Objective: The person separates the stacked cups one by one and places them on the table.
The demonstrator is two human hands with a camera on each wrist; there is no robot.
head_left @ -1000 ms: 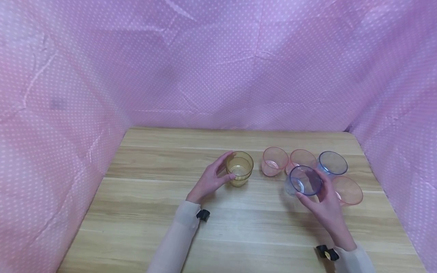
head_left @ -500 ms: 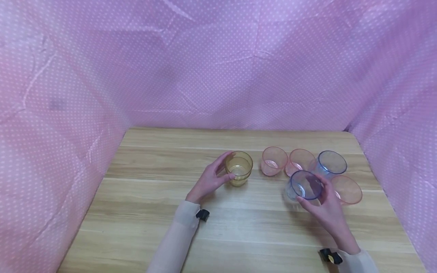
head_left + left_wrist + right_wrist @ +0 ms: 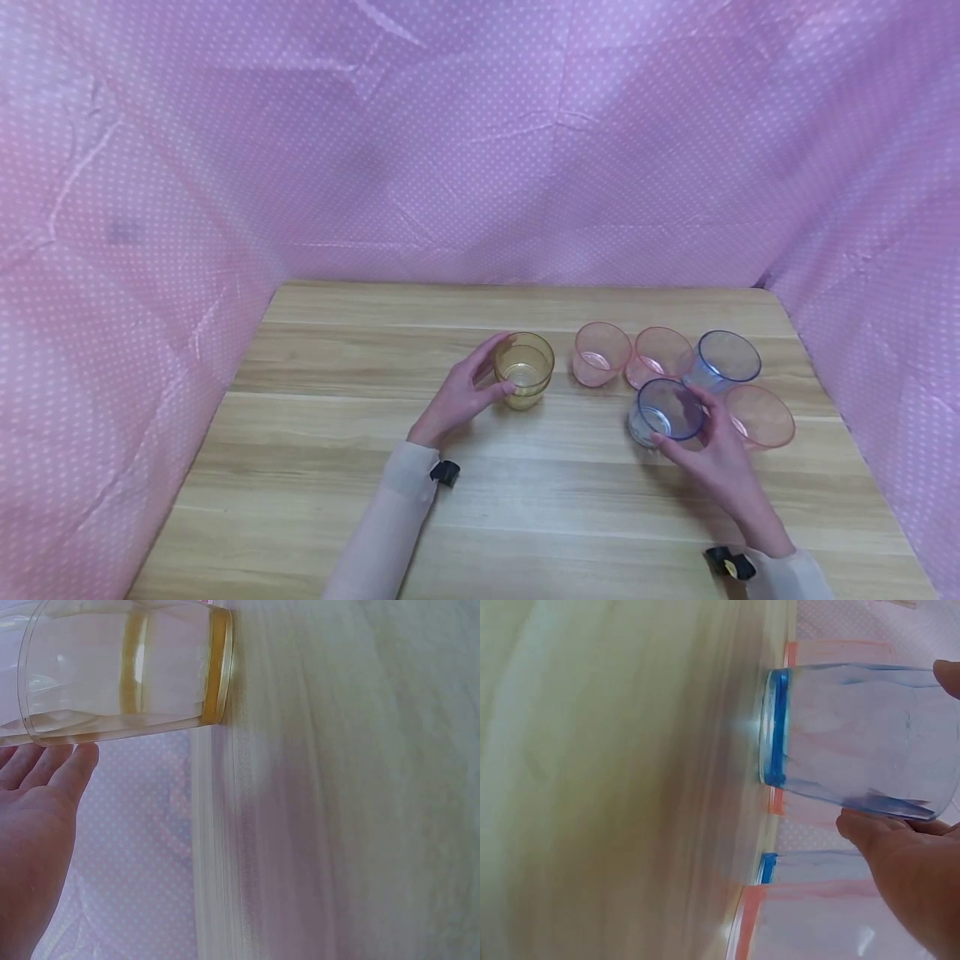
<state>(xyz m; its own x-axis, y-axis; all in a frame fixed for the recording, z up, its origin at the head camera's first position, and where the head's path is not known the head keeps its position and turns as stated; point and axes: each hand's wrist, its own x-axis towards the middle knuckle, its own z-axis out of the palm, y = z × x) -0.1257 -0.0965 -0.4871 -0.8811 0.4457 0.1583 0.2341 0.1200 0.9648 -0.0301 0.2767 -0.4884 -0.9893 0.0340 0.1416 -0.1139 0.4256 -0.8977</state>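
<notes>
Two nested yellow clear cups (image 3: pixel 525 379) stand upright near the middle of the table. My left hand (image 3: pixel 457 400) holds them from the left, thumb on the near side and fingers behind the upper rim. In the left wrist view, the yellow base (image 3: pixel 217 667) is down at the wood. To the right, my right hand (image 3: pixel 720 458) grips a blue-rimmed clear cup (image 3: pixel 660 421) between thumb and fingers near its rim. That cup's blue base (image 3: pixel 776 727) is right at the tabletop in the right wrist view. It is upright, in front of the other cups.
Behind the held blue cup are two pink cups (image 3: pixel 600 358) side by side and another blue cup (image 3: pixel 726 360). A third pink cup (image 3: pixel 761 417) is just right of my right hand, partly hidden by it. Pink dotted cloth (image 3: pixel 480 167) surrounds the wooden table (image 3: pixel 315 467).
My right hand has brought the blue cup down and slightly toward me, away from the pink cup behind it. My left hand and the yellow cups have stayed in place.
</notes>
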